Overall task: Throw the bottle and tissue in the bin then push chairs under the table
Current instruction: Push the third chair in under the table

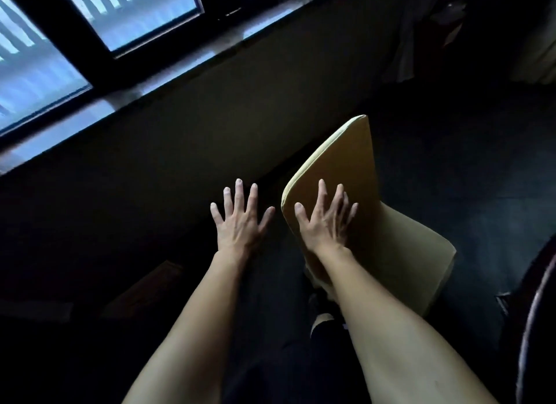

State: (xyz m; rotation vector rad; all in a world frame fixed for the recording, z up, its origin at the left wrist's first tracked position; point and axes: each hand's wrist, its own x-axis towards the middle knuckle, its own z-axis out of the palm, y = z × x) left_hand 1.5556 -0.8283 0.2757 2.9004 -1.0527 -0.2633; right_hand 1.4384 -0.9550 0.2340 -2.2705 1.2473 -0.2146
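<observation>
A pale yellow padded chair (355,163) stands in the middle of the dark room, its backrest turned toward me. My right hand (326,221) is spread flat over the lower left of the backrest, fingers apart, holding nothing. My left hand (240,215) hovers open in the air just left of the chair's edge, apart from it, fingers spread. No bottle, tissue or bin shows. The curved dark rim of a table (532,310) appears at the right edge.
A wall with a lit window sill (144,87) and dark-framed windows runs across the top left. The floor around the chair is dark. A low dark wooden object (144,289) lies at lower left. Dim curtains hang at the top right.
</observation>
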